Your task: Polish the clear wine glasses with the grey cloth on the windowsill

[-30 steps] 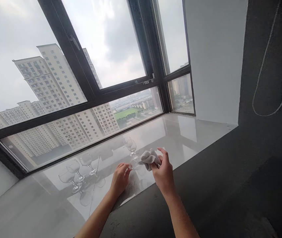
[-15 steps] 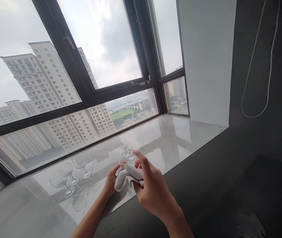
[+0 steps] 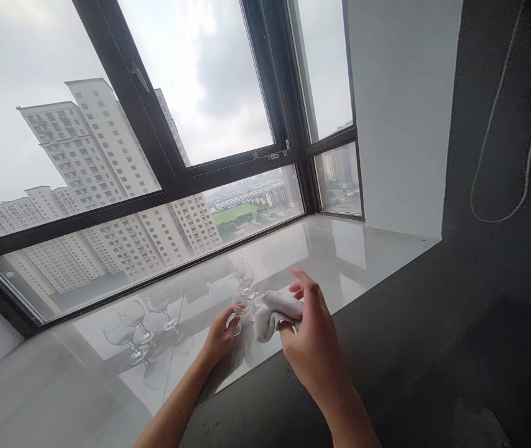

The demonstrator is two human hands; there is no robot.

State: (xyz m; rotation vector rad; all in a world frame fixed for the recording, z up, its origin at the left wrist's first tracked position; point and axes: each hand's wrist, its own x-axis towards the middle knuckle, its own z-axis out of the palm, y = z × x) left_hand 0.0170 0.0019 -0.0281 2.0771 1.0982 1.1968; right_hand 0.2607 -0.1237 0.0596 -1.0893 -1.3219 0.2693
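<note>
My left hand (image 3: 221,331) is closed, thumb and fingers pinching a clear stemmed glass (image 3: 243,302) just over the sill. Its outline partly blends into the pale surface and my fingers cover some of it. To its right, my right hand (image 3: 313,330) grips a bunched white cloth (image 3: 271,314), its upper fingers partly raised. A small gap separates the cloth from my left hand. Right behind the held glass, further stemmed glasses (image 3: 245,278) stand close together and overlap.
On the left of the glossy sill (image 3: 288,255) stand three stemmed glasses (image 3: 128,330) in a slanting row. A dark-framed window (image 3: 172,186) rises behind. Along the front runs the sill's edge above a dark wall, and a looped blind cord (image 3: 501,221) hangs at right.
My right hand and the cloth have moved right, away from the glass in my left hand, leaving it more visible. The view has shifted slightly.
</note>
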